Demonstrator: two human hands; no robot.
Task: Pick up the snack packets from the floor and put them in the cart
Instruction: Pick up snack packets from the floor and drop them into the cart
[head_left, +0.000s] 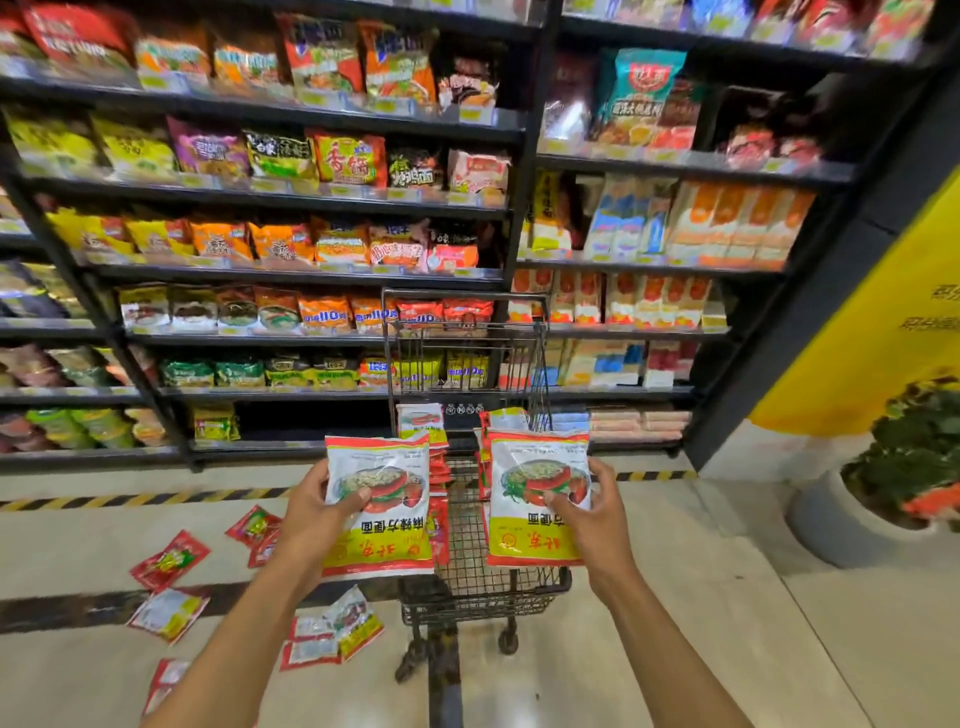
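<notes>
The left hand (311, 512) pinches the left packet (382, 499) and the right hand (592, 512) pinches the right packet (537, 493), both standing tall over the near end of the cart (467, 551), which lies just ahead and below, nearer the right hand.

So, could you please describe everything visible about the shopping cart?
The cart is a black wire-mesh trolley with a tall frame, standing on castors on the pale floor before the shelves. Red-and-white packets stand on edge inside it. The left hand holds one packet and the right hand another above it; neither touches it.
</notes>
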